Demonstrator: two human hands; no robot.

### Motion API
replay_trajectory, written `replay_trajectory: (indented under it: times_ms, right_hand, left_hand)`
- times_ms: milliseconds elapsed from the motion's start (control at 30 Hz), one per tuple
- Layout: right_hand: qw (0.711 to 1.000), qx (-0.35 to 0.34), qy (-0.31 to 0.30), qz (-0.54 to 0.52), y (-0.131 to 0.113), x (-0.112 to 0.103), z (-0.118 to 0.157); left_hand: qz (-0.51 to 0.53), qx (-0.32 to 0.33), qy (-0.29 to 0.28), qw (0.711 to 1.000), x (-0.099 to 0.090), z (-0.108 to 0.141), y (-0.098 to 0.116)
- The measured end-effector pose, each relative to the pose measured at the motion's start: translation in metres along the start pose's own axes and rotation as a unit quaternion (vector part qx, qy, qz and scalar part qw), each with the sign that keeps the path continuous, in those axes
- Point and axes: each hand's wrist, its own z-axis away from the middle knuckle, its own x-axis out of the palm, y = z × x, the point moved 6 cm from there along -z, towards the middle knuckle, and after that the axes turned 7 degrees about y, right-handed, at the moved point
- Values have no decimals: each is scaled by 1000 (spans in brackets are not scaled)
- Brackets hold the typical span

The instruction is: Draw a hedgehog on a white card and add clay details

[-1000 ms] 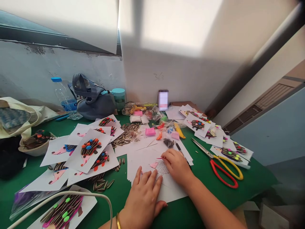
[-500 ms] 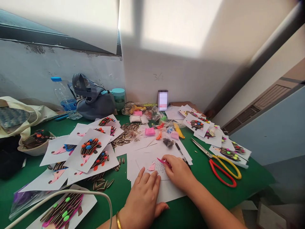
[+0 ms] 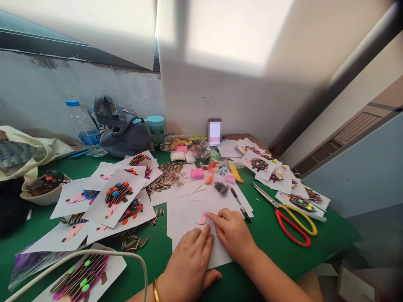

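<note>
My left hand lies flat with its fingers stretched out, holding down a white paper sheet low in the middle of the table. On that sheet is a line drawing of a hedgehog, its face covered by a piece of pink modelling clay. My right hand has its index fingertip pressed at the upper edge of the pink clay, its other fingers curled. A bit of brighter pink clay shows at that fingertip; the rest is hidden under the hand.
Red-and-yellow scissors lie open to the right, beside a black pen. Finished hedgehog cards pile up at left. Sunflower seeds and clay packets lie beyond my hands. A white cable crosses the lower left.
My right hand has moved slightly left and down, bringing the bright pink clay strip from above the drawing onto it beside the face. My left hand stays nearly in place.
</note>
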Motion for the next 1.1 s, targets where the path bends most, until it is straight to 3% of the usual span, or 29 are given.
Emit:
replay_trajectory:
  times_ms: [233,433,1100]
  right_hand:
    - [1000,-5,-30,-1,-3,8,-2]
    - [999,3,-5,-35,-5,0,-2]
    - [1000,-11,-6,-15,-4,8,-4]
  left_hand:
    - [-14,4,-15,1000,1,0,1]
    - [-10,0,-25,1000,0,-2,1]
    - [-3,-7,-45,999,4,-1,1]
